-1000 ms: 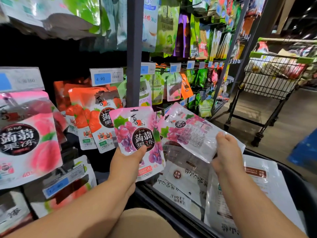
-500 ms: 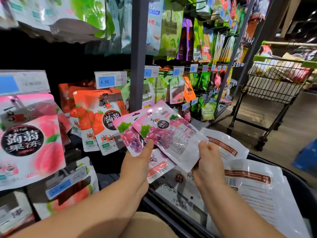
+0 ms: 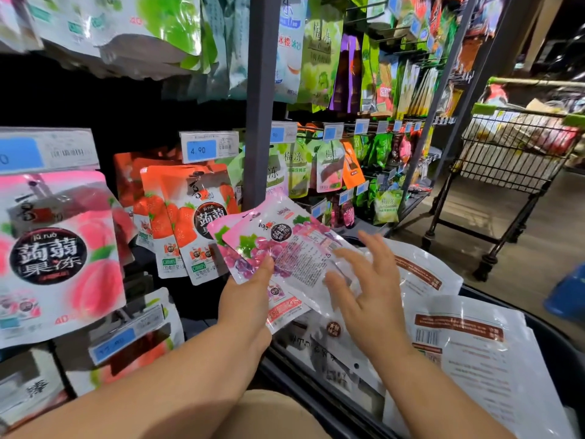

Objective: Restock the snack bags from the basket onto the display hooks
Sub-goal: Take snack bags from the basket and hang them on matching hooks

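My left hand (image 3: 250, 296) grips two stacked pink grape jelly bags (image 3: 278, 248) by their lower left edge, thumb on top, just in front of the display. My right hand (image 3: 367, 289) hovers over the bags' right side with fingers spread, holding nothing. Below lies the dark basket (image 3: 550, 337), with several white and clear snack bags (image 3: 468, 350) inside. Orange strawberry jelly bags (image 3: 193, 223) hang on a hook left of the held bags, under a 4.90 price tag (image 3: 209, 148). Pink peach jelly bags (image 3: 60, 248) hang at far left.
A grey upright post (image 3: 261, 99) divides the display just behind the held bags. Green and orange snack bags (image 3: 329, 166) hang to its right. A loaded wire shopping cart (image 3: 512, 156) stands in the aisle at right. A blue object (image 3: 566, 296) is at the right edge.
My right hand laid its grape bag onto the one in my left hand, then let go and opened its fingers. My left hand now holds both bags.
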{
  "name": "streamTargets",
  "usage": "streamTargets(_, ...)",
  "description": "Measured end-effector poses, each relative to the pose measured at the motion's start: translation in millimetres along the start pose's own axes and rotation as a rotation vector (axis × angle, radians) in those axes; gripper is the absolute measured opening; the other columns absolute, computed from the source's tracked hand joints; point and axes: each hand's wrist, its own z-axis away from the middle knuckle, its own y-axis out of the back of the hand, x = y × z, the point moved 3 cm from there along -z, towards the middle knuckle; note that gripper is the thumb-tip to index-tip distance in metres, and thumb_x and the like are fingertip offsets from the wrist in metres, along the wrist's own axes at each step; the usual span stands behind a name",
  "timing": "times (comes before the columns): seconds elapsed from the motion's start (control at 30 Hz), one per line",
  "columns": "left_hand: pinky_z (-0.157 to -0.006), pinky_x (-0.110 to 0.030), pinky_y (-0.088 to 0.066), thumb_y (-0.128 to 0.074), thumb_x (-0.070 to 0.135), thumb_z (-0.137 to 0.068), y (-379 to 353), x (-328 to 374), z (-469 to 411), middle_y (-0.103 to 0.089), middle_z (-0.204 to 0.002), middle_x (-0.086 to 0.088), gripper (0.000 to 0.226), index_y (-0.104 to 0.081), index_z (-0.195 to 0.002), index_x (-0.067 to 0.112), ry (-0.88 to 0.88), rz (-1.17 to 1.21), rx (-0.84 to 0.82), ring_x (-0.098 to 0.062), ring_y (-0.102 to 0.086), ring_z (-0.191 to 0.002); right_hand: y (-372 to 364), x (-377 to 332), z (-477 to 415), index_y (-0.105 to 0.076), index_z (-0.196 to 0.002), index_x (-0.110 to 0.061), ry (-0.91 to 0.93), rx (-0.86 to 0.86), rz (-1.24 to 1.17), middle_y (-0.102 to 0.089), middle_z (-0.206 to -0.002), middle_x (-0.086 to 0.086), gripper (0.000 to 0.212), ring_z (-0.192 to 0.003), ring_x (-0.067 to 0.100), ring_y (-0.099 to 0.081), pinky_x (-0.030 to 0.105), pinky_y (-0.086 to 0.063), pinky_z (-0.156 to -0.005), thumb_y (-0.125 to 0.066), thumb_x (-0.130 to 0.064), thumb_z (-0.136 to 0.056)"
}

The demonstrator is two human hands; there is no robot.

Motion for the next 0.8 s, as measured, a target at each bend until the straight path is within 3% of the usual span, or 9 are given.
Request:
streamTargets(0.07, -0.076, -0.058, -0.059, -0.075, 0.031, -0.086, -1.5, 2.3, -0.6, -0.074, -0.102, -0.015, 0.036, -0.065, -0.116, 0.013, 0.016, 0.014, -0.003, -0.036, -0.073, -0.086, -6.3, 1.6, 3.4, -0.052, -0.134, -0.042, 0.03, -0.127, 0.051, -0.026, -0.151, -0.019, 0.066, -0.149, 0.004, -0.008, 0.031, -0.011, -0.117, -0.048, -0.078, -0.079)
streamTargets(0.2, -0.054, -0.043, -0.06, -0.073, 0.032, -0.087, -3.1, 7.1, -2.7, -0.074, -0.09, -0.013, 0.028, -0.065, -0.106, 0.014, 0.036, -0.002, -0.044, -0.031, -0.073, -0.074, -11.0, -0.7, 4.3, -0.035, -0.144, -0.049, -0.082, -0.273, -0.058, -0.021, -0.154, -0.021, 0.104, -0.145, -0.001, -0.018, 0.028, -0.02, -0.116, -0.05, -0.098, -0.053)
streamTargets(0.33, -0.054, -0.04, -0.06, -0.074, 0.041, -0.081, -3.2, 7.3, -1.5, -0.075, -0.097, -0.013, 0.047, -0.064, -0.117, 0.013, 0.024, -0.028, -0.078, -0.032, -0.074, -0.079, -8.0, -3.0, 1.8, -0.039, -0.139, -0.052, -0.1, -0.294, -0.089, -0.03, -0.142, -0.028, 0.107, -0.132, -0.017, -0.025, 0.01, -0.02, -0.108, -0.055, -0.099, -0.044)
streamTargets(0.4, -0.052, -0.033, -0.059, -0.073, 0.042, -0.082, -4.4, 7.6, 1.8, -0.074, -0.093, -0.008, 0.048, -0.062, -0.117, 0.011, -0.01, -0.074, -0.092, -0.023, -0.073, -0.074, -7.0, -6.5, 2.1, -0.044, -0.138, -0.046, -0.074, -0.292, -0.111, -0.031, -0.134, -0.032, 0.108, -0.126, -0.024, -0.025, -0.003, -0.018, -0.1, -0.056, -0.098, -0.044)
streamTargets(0.5, -0.042, -0.02, -0.051, -0.069, 0.04, -0.086, -6.4, 9.7, 6.2, -0.061, -0.082, 0.006, 0.035, -0.053, -0.107, 0.018, -0.053, -0.107, -0.142, -0.005, -0.062, -0.059, -6.2, -9.0, 2.0, -0.045, -0.134, -0.047, -0.071, -0.285, -0.143, -0.033, -0.13, -0.033, 0.101, -0.123, -0.023, -0.029, -0.007, -0.02, -0.095, -0.06, -0.095, -0.046)
streamTargets(0.63, -0.076, -0.03, -0.055, -0.079, 0.061, -0.062, -9.1, 11.9, 4.5, -0.067, -0.096, 0.005, 0.063, -0.055, -0.105, 0.022, -0.13, -0.196, -0.174, -0.01, -0.063, -0.083, -6.3, -7.5, 0.8, -0.045, -0.131, -0.054, -0.126, -0.244, -0.198, -0.041, -0.128, -0.024, 0.088, -0.121, -0.021, -0.034, -0.006, -0.023, -0.093, -0.062, -0.09, -0.053)
streamTargets(0.67, -0.079, -0.029, -0.054, -0.081, 0.062, -0.06, -8.8, 11.7, 4.0, -0.068, -0.096, 0.006, 0.059, -0.058, -0.099, 0.024, -0.138, -0.209, -0.17, -0.009, -0.064, -0.084, -6.5, -7.6, 1.2, -0.046, -0.133, -0.051, -0.133, -0.234, -0.208, -0.043, -0.127, -0.022, 0.088, -0.121, -0.02, -0.034, -0.006, -0.024, -0.092, -0.065, -0.086, -0.054)
streamTargets(0.73, -0.065, -0.023, -0.052, -0.078, 0.042, -0.078, -8.3, 8.4, 1.6, -0.069, -0.088, 0.008, 0.026, -0.059, -0.09, 0.028, -0.148, -0.174, -0.187, -0.005, -0.065, -0.072, -7.9, -6.9, 1.7, -0.047, -0.138, -0.045, -0.146, -0.218, -0.215, -0.045, -0.126, -0.021, 0.09, -0.119, -0.02, -0.036, -0.005, -0.025, -0.092, -0.07, -0.076, -0.057)
streamTargets(0.8, -0.065, -0.03, -0.058, -0.076, 0.026, -0.083, -9.4, 7.0, 3.6, -0.076, -0.09, -0.003, 0.017, -0.067, -0.096, 0.022, -0.126, -0.192, -0.2, -0.015, -0.073, -0.073, -9.5, -3.6, 2.1, -0.049, -0.137, -0.044, -0.177, -0.188, -0.232, -0.047, -0.124, -0.022, 0.082, -0.118, -0.018, -0.039, 0.002, -0.029, -0.095, -0.074, -0.062, -0.062)
